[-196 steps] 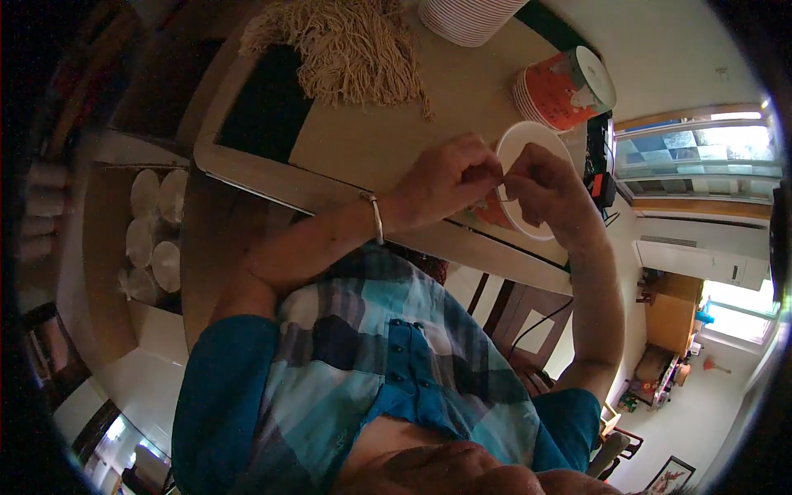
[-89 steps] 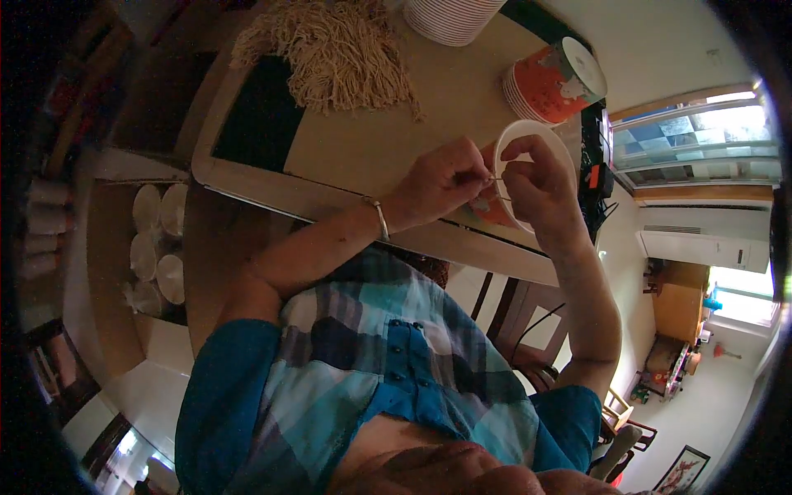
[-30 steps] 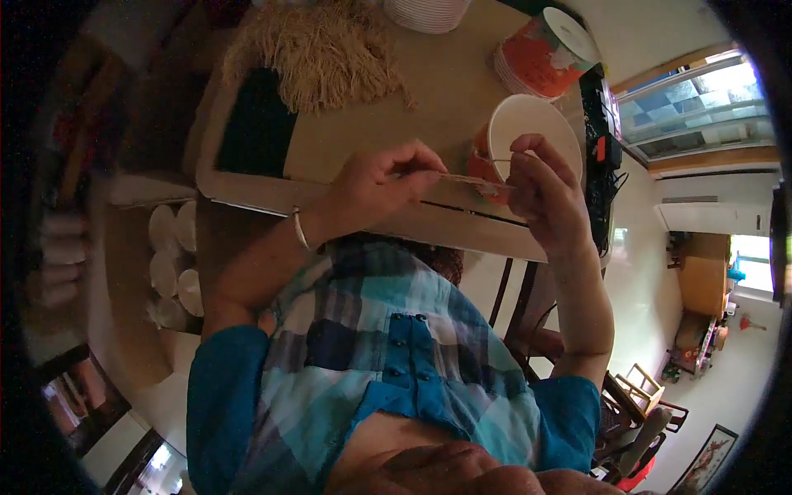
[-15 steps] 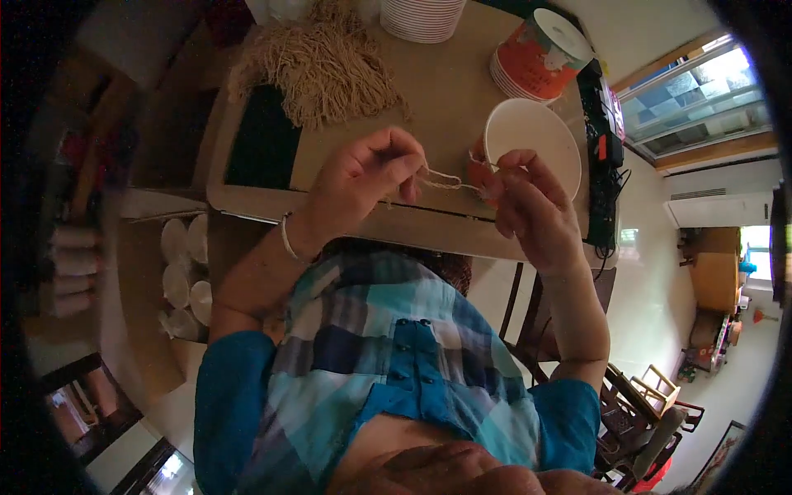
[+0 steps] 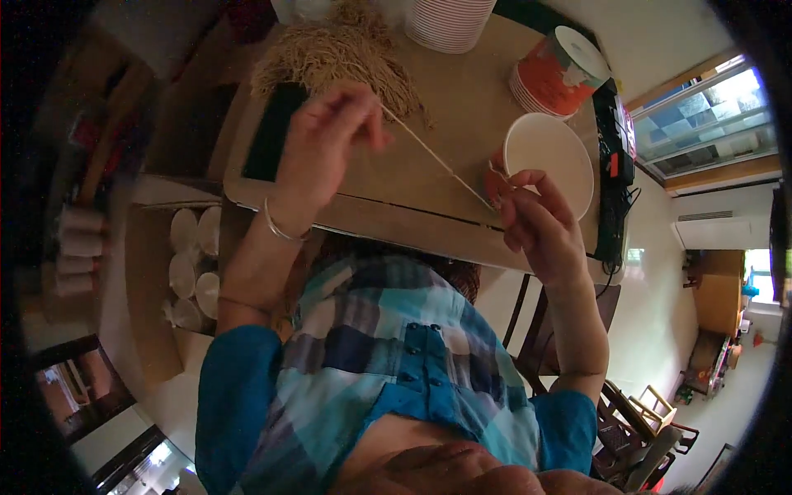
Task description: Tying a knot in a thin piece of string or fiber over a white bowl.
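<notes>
A thin beige cord (image 5: 433, 155) is stretched taut on a slant between my two hands, above the brown tabletop. My left hand (image 5: 334, 132), slightly blurred, pinches its upper end beside the heap of cut cords (image 5: 342, 62). With closed fingers, my right hand (image 5: 536, 214) grips the lower end against the side of a paper tub (image 5: 549, 161). That tub is round and white inside, with an orange outside, and its mouth tilts toward me. A small loop of cord shows near its rim, above my right fingers.
Stacked orange and green tubs (image 5: 561, 74) stand at the back right. Another stack of white tubs (image 5: 448, 21) is at the far edge. Black cables and a power strip (image 5: 612, 165) run along the right edge. An open cardboard box (image 5: 153, 289) holding several white rolled pieces sits at lower left.
My left hand has moved up and left, away from my right hand. The cord, looped and slack before, is now pulled straight. My right hand stays by the tub.
</notes>
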